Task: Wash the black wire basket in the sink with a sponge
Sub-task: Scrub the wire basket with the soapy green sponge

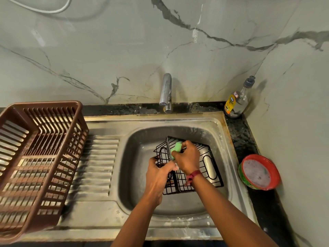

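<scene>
The black wire basket (210,168) lies tipped inside the steel sink (135,175), its grid walls facing up. My left hand (159,173) grips the basket's near-left wires and steadies it. My right hand (187,158) holds a green sponge (176,147) and presses it against an upright wire edge near the basket's top left corner. A red thread band circles my right wrist. Part of the basket is hidden behind both hands.
A chrome tap (166,92) stands behind the sink, with no water running. A brown plastic dish rack (35,157) sits on the ribbed drainboard at left. A soap pump bottle (237,100) stands in the back right corner. A red-rimmed bowl (259,172) of soapy liquid rests on the dark counter at right.
</scene>
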The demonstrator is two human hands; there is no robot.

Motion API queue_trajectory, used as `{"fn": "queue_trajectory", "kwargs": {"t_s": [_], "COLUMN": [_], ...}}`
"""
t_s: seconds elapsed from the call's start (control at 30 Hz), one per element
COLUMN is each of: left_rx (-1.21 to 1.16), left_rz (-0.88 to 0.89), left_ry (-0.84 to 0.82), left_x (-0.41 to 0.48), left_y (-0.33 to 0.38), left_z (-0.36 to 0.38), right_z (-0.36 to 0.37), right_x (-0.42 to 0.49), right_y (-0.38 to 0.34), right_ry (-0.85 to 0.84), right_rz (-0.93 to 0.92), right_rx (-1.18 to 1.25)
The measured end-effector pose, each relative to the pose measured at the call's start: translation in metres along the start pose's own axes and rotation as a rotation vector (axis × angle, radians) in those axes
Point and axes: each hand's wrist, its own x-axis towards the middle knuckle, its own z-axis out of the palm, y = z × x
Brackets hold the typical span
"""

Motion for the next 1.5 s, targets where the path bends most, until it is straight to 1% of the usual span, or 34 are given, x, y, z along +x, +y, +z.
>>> {"fn": "queue_trajectory", "kwargs": {"t_s": [0.03,0.13,0.2,0.3,0.33,0.4,0.5,0.57,0.73,0.83,1.0,1.07,1.13,1.17,1.23,1.3,1.33,1.37,1.43,1.47,1.5], "left_rx": [0.001,0.0,0.004,0.014,0.012,0.012,0.005,-0.009,-0.033,-0.026,0.003,-0.022,-0.074,-0.094,-0.119,-0.154,-0.175,-0.193,-0.216,-0.221,-0.222], "left_rz": [-0.003,0.016,0.016,-0.005,-0.002,0.007,0.03,0.046,0.057,0.044,0.081,0.084,0.06,0.05,0.034,0.016,0.009,0.003,-0.005,-0.003,-0.001], "left_ry": [-0.002,-0.013,0.001,0.014,0.008,-0.005,0.02,0.018,-0.036,-0.041,-0.08,-0.095,-0.136,-0.159,-0.187,-0.203,-0.215,-0.232,-0.257,-0.259,-0.255], "left_x": [0.0,0.0,0.002,0.001,0.0,0.003,0.01,0.011,0.014,0.017,0.031,0.035,0.038,0.039,0.041,0.043,0.045,0.046,0.048,0.049,0.051], "left_y": [-0.001,-0.002,0.0,0.001,0.001,0.001,0.002,0.003,-0.001,0.005,0.006,0.007,0.008,0.008,0.006,0.003,0.001,-0.002,-0.004,-0.005,-0.006], "left_z": [0.0,0.0,-0.001,-0.001,-0.001,-0.003,-0.006,-0.007,-0.015,-0.023,-0.039,-0.043,-0.046,-0.046,-0.048,-0.051,-0.052,-0.053,-0.055,-0.055,-0.055], "right_z": [0.001,0.003,0.004,0.01,0.012,0.011,0.007,0.005,0.001,0.0,-0.004,0.0,0.005,0.009,0.015,0.018,0.019,0.019,0.019,0.019,0.02], "right_x": [-0.001,-0.006,-0.007,-0.001,0.0,-0.003,-0.009,-0.01,-0.012,-0.012,-0.012,-0.015,-0.017,-0.017,-0.017,-0.014,-0.013,-0.012,-0.014,-0.016,-0.018], "right_y": [-0.001,-0.005,-0.006,-0.002,-0.001,-0.001,-0.003,-0.005,-0.007,-0.005,-0.006,-0.009,-0.011,-0.012,-0.009,-0.007,-0.007,-0.008,-0.01,-0.011,-0.012], "right_ry": [-0.007,0.056,0.072,-0.027,-0.049,-0.064,-0.093,-0.116,-0.206,-0.335,-0.479,-0.465,-0.368,-0.336,-0.356,-0.449,-0.463,-0.434,-0.351,-0.366,-0.421], "right_rz": [-0.009,-0.102,-0.141,-0.112,-0.102,-0.106,-0.163,-0.197,-0.204,-0.242,-0.421,-0.409,-0.366,-0.367,-0.398,-0.436,-0.448,-0.447,-0.428,-0.429,-0.441], "right_rx": [0.013,0.149,0.166,0.087,0.099,0.22,0.405,0.435,0.456,0.405,0.212,0.268,0.364,0.364,0.251,0.062,0.007,-0.001,0.056,0.046,0.005]}}
